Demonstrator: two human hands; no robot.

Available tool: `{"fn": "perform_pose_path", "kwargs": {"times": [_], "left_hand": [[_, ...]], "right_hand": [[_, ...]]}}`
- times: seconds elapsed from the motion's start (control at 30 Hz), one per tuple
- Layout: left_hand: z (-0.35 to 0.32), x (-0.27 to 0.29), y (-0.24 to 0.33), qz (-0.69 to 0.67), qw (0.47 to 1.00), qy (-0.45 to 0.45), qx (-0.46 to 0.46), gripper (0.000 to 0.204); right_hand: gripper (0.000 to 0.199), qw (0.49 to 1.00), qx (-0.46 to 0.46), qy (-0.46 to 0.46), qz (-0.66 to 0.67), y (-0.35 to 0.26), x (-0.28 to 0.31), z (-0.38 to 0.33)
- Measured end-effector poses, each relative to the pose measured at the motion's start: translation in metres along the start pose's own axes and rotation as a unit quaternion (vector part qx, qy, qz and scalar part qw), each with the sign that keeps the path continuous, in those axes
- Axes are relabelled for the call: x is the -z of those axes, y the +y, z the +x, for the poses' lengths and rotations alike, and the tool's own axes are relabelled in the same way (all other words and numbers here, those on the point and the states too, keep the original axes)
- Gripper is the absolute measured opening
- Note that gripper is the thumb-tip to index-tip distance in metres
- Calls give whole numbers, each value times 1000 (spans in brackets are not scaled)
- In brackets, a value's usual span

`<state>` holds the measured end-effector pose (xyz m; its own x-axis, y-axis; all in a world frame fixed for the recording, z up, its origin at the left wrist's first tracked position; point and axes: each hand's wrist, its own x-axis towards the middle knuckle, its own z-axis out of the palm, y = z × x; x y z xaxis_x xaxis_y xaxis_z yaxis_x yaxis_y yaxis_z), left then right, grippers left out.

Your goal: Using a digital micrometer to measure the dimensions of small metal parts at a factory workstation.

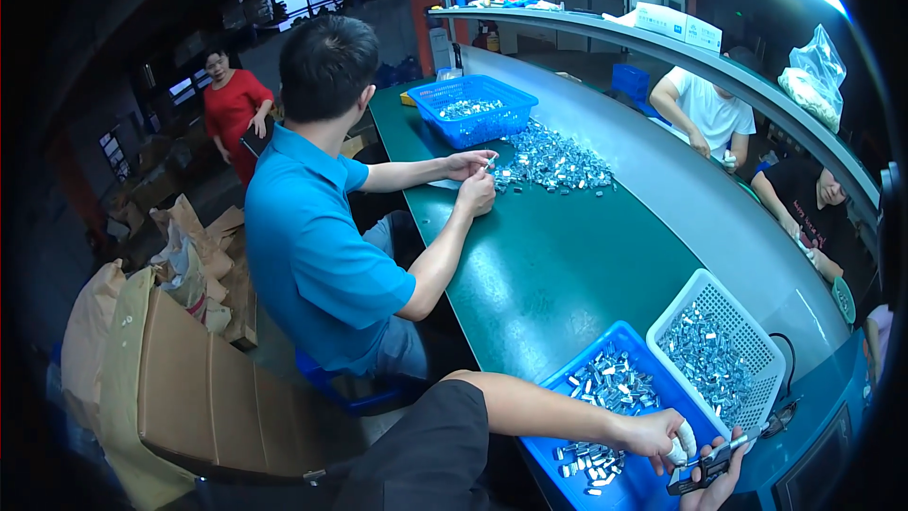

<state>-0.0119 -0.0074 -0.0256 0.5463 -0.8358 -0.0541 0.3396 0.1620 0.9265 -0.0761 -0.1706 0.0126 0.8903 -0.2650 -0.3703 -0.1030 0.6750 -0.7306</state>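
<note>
My left hand (660, 435) reaches over the blue tray (558, 487), with white coverings on some fingertips. Its fingers are pinched together against the caliper jaws; what they hold, if anything, is too small to make out. In my right hand (724, 490) is a caliper (716, 463) with a dark body and silver beam, tilted up to the right. Small shiny metal parts (615, 381) lie in the tray, both beyond my left forearm and below it. Beside the tray stands a pale perforated basket (683, 295) holding many similar parts (709, 360).
On the green table (530, 274), a person in a blue shirt (326, 218) handles a small part near a heap of metal parts (558, 161) and a blue basket (478, 85). Two people sit beyond the grey shelf (605, 24). Cardboard boxes (203, 378) stand at the left.
</note>
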Motion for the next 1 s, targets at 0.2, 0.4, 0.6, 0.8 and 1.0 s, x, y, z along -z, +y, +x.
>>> {"fn": "perform_pose_path", "kwargs": {"times": [0.2, 0.4, 0.6, 0.8, 1.0], "left_hand": [[-6, -1, 0, 10, 1000, 11, -12, 23], [-2, 5, 10, 23, 999, 2, 22, 24], [-9, 6, 29, 37, 996, 50, 70, 21], [-7, 1, 24, 24, 992, 78, 96, 15], [-12, 2, 25, 16, 991, 76, 110, 19]], "right_hand": [[48, 996, 83, 34, -9, 8, -10, -3], [49, 996, 78, -37, 6, 3, -9, -3], [45, 995, 71, -60, -33, -4, -15, 2], [45, 992, 85, -85, -36, -3, -3, 1], [44, 991, 79, -98, -33, -1, -3, -1]]}}
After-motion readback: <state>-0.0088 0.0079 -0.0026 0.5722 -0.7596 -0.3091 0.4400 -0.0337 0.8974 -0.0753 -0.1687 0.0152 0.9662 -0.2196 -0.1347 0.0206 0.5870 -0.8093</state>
